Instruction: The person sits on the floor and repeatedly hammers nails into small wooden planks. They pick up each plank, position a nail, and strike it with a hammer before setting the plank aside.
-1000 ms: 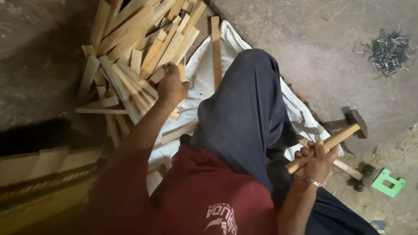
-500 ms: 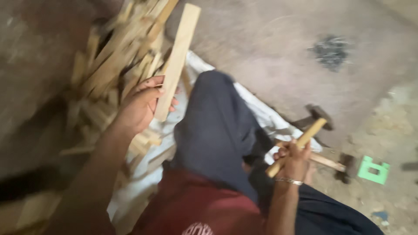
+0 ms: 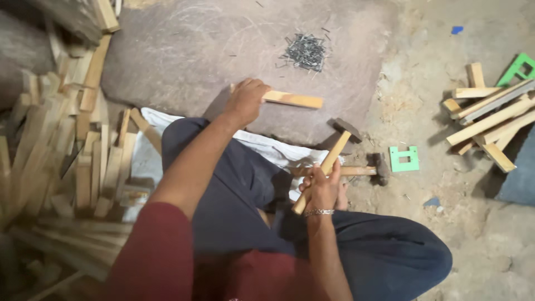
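Note:
My left hand grips one end of a short wooden slat and holds it flat over a dark stone slab. In my right hand is the wooden handle of a hammer, its dark head raised just right of the slat. A heap of small nails lies on the slab beyond the slat. I sit on the ground in dark trousers, one knee between my two arms.
A big pile of wooden slats lies at my left on a white sheet. A second hammer and a green plastic bracket lie on the ground at right. More slats are stacked far right.
My left hand lifted a slat out of the pile at left and carried it over to the stone slab. The view swung right. My right hand kept hold of the hammer.

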